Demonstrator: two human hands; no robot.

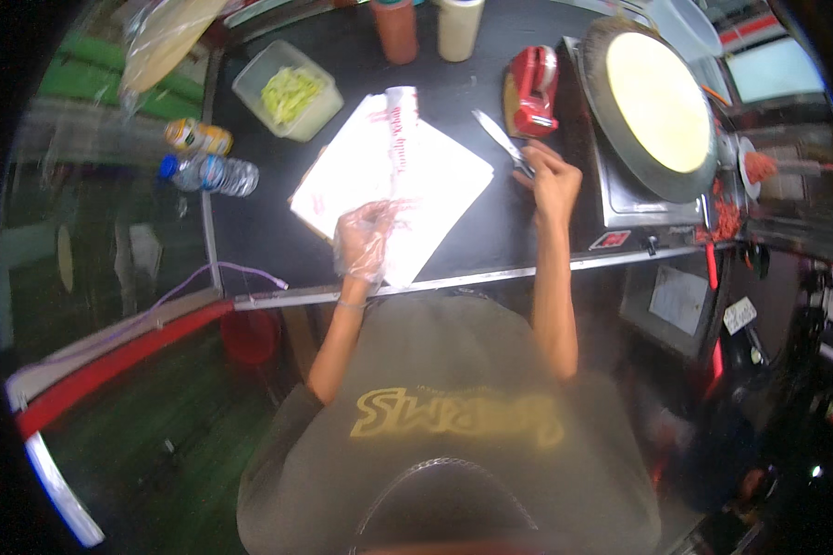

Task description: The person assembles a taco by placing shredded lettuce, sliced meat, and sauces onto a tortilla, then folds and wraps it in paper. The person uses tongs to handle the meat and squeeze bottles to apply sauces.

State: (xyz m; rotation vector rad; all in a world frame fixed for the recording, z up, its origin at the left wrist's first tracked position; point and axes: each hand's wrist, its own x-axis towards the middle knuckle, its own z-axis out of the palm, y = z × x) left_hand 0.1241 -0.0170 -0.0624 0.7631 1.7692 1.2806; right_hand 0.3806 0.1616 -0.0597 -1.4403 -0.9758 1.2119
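Observation:
A long roll wrapped in white printed paper (401, 129) lies on a stack of white paper sheets (449, 176) on the black counter. My left hand (365, 239), in a clear plastic glove, is closed with its fingertips at the lower part of the roll. To the right is a knife (496, 135), its blade pointing away and left. My bare right hand (555, 183) has its fingers closed around the dark knife handle, partly hiding it. Just beyond that hand stands a red tape dispenser (531, 92).
Shredded green vegetable fills part of a clear tub (326, 116) at far left. Two bottles (215, 174) lie beside it. Sauce bottles (459, 32) stand at the back. On the right, a round pan (600, 120) holding a pale flatbread (659, 102) sits on a stove (625, 208).

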